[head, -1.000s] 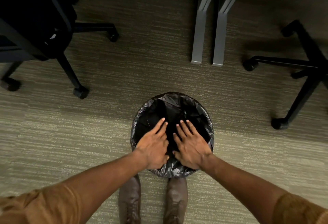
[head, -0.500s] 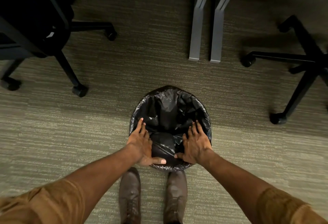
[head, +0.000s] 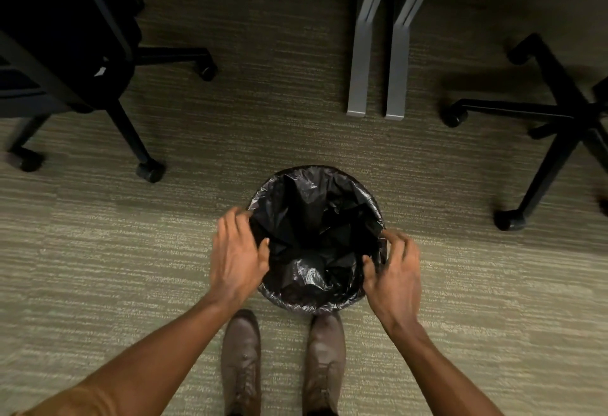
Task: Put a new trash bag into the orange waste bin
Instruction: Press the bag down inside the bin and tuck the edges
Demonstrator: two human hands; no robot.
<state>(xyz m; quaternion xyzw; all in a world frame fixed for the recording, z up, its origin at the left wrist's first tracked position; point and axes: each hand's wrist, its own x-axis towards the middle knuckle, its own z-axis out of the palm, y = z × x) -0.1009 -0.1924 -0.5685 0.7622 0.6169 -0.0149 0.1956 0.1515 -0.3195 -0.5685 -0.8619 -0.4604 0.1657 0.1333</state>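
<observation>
Bag: black trash bag [head: 316, 238] lines waste bin [head: 307, 306] on carpet, just ahead of shoes; bin's orange hidden.
L hand: left hand [head: 237, 257] curled over bag edge at left rim, pinching film.
R hand: right hand [head: 393, 270] likewise at right rim (slightly blurred).
Tip: pull edge evenly w/ both hands, fold over rim, no slack.
Writing: none legible.

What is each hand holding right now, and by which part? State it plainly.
Both hands are on the black trash bag at its rim: left hand at the left edge, right hand at the right edge. Motion blur hides whether the fingers actually pinch it.
</observation>
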